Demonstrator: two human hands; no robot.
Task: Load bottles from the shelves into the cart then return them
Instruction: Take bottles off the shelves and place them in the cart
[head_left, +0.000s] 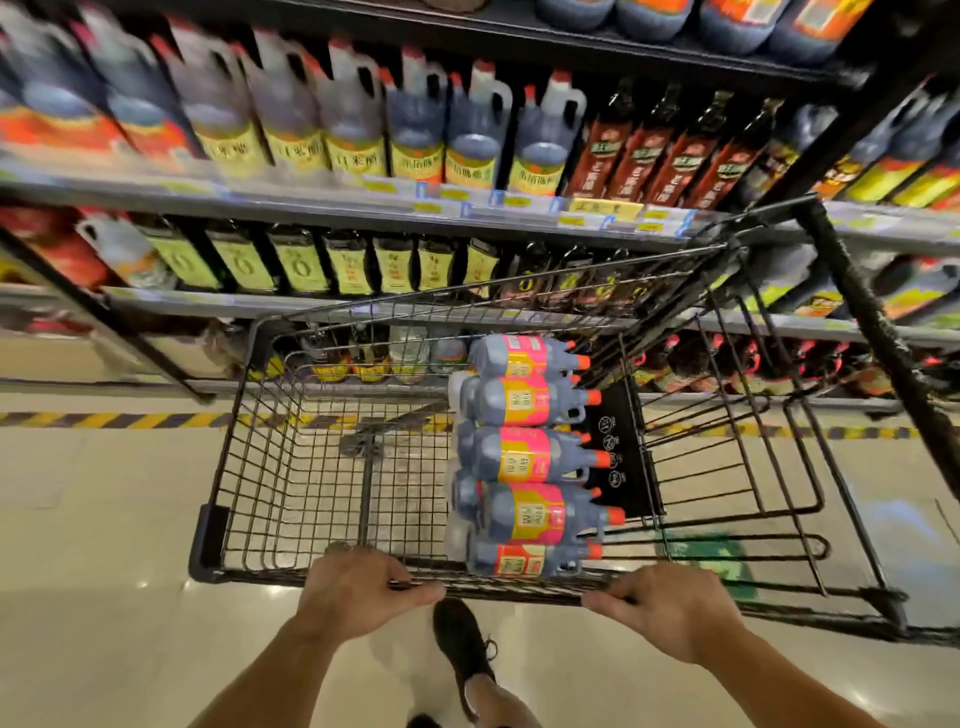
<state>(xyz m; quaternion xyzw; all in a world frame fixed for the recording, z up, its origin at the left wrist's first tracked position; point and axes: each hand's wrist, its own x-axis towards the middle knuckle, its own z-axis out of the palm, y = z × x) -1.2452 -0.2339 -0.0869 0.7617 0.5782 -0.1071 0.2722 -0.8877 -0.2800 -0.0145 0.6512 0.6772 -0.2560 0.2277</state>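
Head view: a black wire cart (228, 467) fills the middle of the frame. In its basket, right of centre, bottles (524, 452) lie on their sides in a column running from 12 towards 6 o'clock, touching one another. Each holds dark liquid and has a pink and yellow label, a moulded handle and an orange-red cap pointing to 3 o'clock. The left hand (353, 592), at 6 o'clock, curls its fingers over the basket's near rim; the right hand (670, 608), at 5 o'clock, grips the same rim. Shelves (311, 202) of dark bottles span 10 to 2 o'clock. A dark shoe (462, 644) shows between the forearms.
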